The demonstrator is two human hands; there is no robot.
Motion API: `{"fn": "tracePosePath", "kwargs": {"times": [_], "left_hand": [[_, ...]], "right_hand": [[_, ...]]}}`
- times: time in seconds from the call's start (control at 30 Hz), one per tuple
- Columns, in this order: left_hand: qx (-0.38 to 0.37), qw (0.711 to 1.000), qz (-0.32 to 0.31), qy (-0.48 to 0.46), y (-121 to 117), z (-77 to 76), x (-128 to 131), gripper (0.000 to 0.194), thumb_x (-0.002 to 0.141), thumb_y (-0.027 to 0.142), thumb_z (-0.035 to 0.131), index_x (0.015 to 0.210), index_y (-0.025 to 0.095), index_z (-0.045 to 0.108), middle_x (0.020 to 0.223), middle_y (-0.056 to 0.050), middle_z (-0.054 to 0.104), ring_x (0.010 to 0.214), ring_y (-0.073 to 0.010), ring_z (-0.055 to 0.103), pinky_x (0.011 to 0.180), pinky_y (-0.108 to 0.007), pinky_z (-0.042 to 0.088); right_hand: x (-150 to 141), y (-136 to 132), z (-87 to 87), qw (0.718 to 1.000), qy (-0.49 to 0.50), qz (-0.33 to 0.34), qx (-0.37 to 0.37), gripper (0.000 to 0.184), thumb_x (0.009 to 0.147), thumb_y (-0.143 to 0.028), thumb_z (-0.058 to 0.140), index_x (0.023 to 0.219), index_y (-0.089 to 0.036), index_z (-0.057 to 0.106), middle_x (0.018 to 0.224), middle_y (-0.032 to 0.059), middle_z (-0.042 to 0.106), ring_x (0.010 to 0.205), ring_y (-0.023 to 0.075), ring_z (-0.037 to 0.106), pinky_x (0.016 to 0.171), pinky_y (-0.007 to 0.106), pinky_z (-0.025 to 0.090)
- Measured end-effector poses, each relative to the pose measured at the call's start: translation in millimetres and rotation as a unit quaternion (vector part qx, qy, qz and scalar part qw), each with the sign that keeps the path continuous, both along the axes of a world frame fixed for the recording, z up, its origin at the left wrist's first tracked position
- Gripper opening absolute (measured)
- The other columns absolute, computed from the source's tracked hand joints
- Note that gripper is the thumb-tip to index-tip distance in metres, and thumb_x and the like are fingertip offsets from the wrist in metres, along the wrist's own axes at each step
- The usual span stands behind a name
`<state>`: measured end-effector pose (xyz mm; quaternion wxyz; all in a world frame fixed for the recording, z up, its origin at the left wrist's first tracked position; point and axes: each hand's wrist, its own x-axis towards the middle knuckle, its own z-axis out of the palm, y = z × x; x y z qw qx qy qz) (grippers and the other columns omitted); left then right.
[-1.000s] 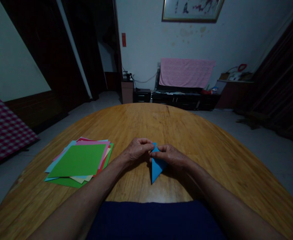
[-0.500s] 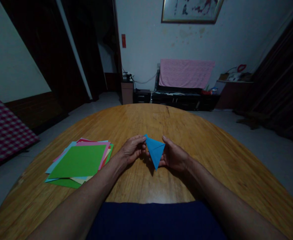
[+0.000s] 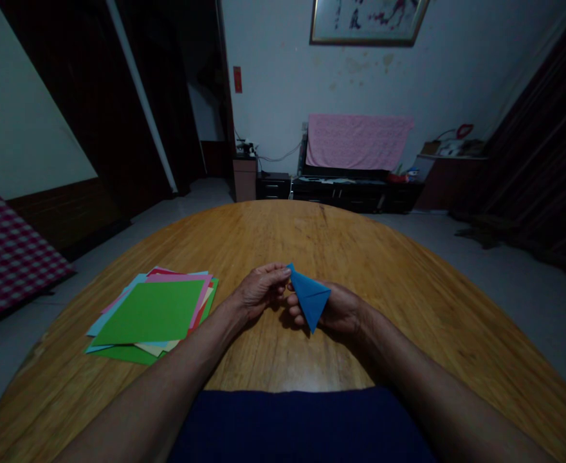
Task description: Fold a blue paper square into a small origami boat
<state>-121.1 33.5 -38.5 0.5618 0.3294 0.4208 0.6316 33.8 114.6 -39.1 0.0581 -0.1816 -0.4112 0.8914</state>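
Observation:
A small piece of blue paper (image 3: 312, 299), folded into a kite-like shape with a crease across it, is held just above the table between my two hands. My left hand (image 3: 262, 289) pinches its upper left corner between thumb and fingers. Behind the paper lies my right hand (image 3: 345, 308), its curled fingertips showing past the paper's left edge. The right thumb is hidden behind the paper. One point of the folded shape hangs down towards me.
On the left of the round wooden table (image 3: 292, 231) lies a loose stack of coloured paper sheets (image 3: 152, 312), green on top. Beyond the table, a pink cloth (image 3: 360, 141) covers a screen on a low black cabinet (image 3: 341, 193).
The blue paper has shifted slightly right and towards me, tilting a little. My right thumb, visible at its right edge before, has gone behind it, and the right fingertips now show on the left.

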Motion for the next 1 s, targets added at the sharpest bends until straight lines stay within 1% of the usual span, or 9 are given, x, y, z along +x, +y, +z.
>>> {"fn": "tracePosePath", "kwargs": {"times": [0.2,0.33,0.43,0.6,0.7,0.8,0.9,1.0], "left_hand": [[-0.009,1.000,-0.010,0.002,0.3,-2.6,0.5,0.020,0.070,0.028,0.073,0.074,0.014,0.059,0.066,-0.001,0.058,0.050,-0.0053,0.046,0.046,-0.018,0.035],[-0.021,0.999,-0.029,0.011,0.0,-2.4,1.5,0.020,0.069,0.029,0.073,0.072,0.014,0.059,0.065,0.000,0.055,0.049,-0.0052,0.045,0.044,-0.018,0.033],[-0.036,0.998,-0.036,0.029,-1.7,-0.4,2.4,0.022,0.069,0.031,0.073,0.073,0.014,0.059,0.062,0.001,0.055,0.046,-0.0055,0.046,0.042,-0.018,0.031],[-0.057,0.997,-0.044,0.042,-4.1,1.8,3.6,0.023,0.067,0.032,0.074,0.076,0.016,0.059,0.056,0.002,0.054,0.041,-0.0057,0.044,0.041,-0.019,0.029],[-0.059,0.996,-0.049,0.038,-4.4,1.5,3.7,0.022,0.067,0.030,0.074,0.075,0.016,0.060,0.057,0.003,0.054,0.041,-0.0057,0.044,0.041,-0.019,0.028],[-0.052,0.997,-0.050,0.028,-4.3,0.7,2.7,0.020,0.067,0.029,0.073,0.075,0.016,0.062,0.056,0.003,0.052,0.043,-0.0062,0.045,0.043,-0.020,0.031],[-0.036,0.997,-0.065,0.017,-4.1,-0.9,0.5,0.017,0.070,0.029,0.071,0.075,0.014,0.064,0.058,0.002,0.052,0.046,-0.0063,0.046,0.046,-0.020,0.034],[-0.039,0.997,-0.070,0.015,-4.4,-2.4,-1.5,0.016,0.071,0.028,0.070,0.076,0.014,0.065,0.060,0.001,0.053,0.047,-0.0066,0.046,0.046,-0.020,0.035]], "right_hand": [[-0.8,-2.1,3.9,0.999,0.018,0.007,-0.034,0.015,0.081,-0.026,0.061,0.082,-0.011,0.063,0.070,0.0056,0.063,0.056,0.0105,0.056,0.053,0.023,0.046],[-0.8,-0.8,0.5,0.998,0.026,0.004,-0.059,0.012,0.081,-0.023,0.061,0.080,-0.012,0.061,0.068,0.0041,0.061,0.056,0.0103,0.054,0.054,0.023,0.046],[0.2,1.0,-2.9,0.998,0.027,0.007,-0.062,0.013,0.080,-0.025,0.063,0.079,-0.012,0.061,0.067,0.0034,0.061,0.057,0.0105,0.054,0.055,0.025,0.045],[3.1,0.3,-1.1,1.000,0.018,-0.008,-0.024,0.018,0.078,-0.028,0.067,0.074,-0.012,0.063,0.065,0.0023,0.061,0.060,0.0112,0.056,0.063,0.026,0.047],[4.6,-1.2,1.3,1.000,0.000,-0.008,0.008,0.021,0.078,-0.032,0.068,0.074,-0.012,0.064,0.064,0.0042,0.063,0.058,0.0121,0.057,0.061,0.028,0.046],[5.0,-0.6,0.4,1.000,-0.005,-0.016,0.026,0.023,0.075,-0.034,0.069,0.078,-0.012,0.065,0.067,0.0064,0.066,0.059,0.0137,0.059,0.059,0.027,0.045],[4.6,1.1,-2.6,0.999,0.003,-0.021,0.036,0.024,0.073,-0.034,0.071,0.081,-0.012,0.066,0.067,0.0059,0.066,0.060,0.0149,0.059,0.061,0.028,0.046],[4.2,1.0,-3.7,0.998,-0.001,-0.040,0.052,0.023,0.072,-0.033,0.071,0.081,-0.012,0.066,0.067,0.0052,0.066,0.061,0.0155,0.059,0.062,0.030,0.045]]}}
